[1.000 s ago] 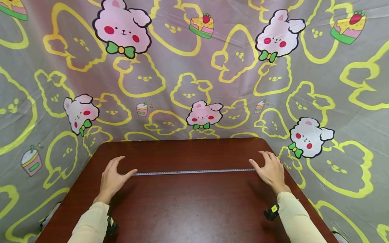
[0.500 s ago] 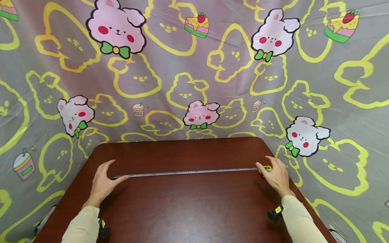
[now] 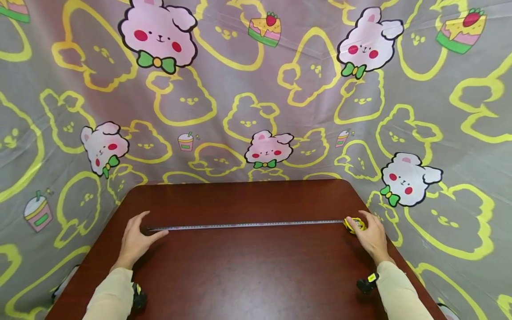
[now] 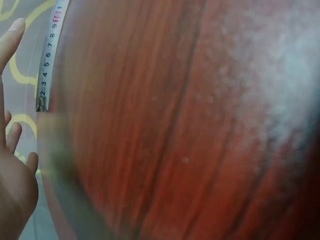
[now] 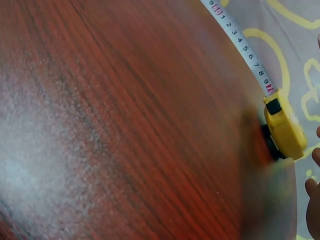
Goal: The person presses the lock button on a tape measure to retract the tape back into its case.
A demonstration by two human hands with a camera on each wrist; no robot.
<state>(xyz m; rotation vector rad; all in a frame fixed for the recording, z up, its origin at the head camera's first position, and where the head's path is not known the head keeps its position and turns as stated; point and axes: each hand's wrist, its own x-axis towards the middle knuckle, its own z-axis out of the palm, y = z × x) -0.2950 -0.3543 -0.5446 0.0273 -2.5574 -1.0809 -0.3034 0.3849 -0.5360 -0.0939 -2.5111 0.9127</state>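
A tape measure lies across the far part of the table, its yellow case (image 3: 354,226) at the right and its white blade (image 3: 248,225) drawn out to the left. My left hand (image 3: 134,240) is around the blade's hooked end, fingers spread and thumb apart. In the left wrist view that metal end (image 4: 42,104) shows apart from the fingers. Beside the case is my right hand (image 3: 374,235), with thumb and fingers parted; its thumb overlaps the case in the head view. The right wrist view shows a gap between the yellow case (image 5: 285,125) and the fingertips (image 5: 311,186).
The dark red-brown table (image 3: 248,266) has rounded far corners. A grey curtain (image 3: 224,111) printed with rabbits closes in the back and both sides. A small black camera is worn at each wrist, the right one (image 3: 367,283) with a yellow label.
Both hands have moved outward, the left one to the left and the right one to the right. The yellow case, earlier hidden behind the right hand, now shows. The blade stays drawn out.
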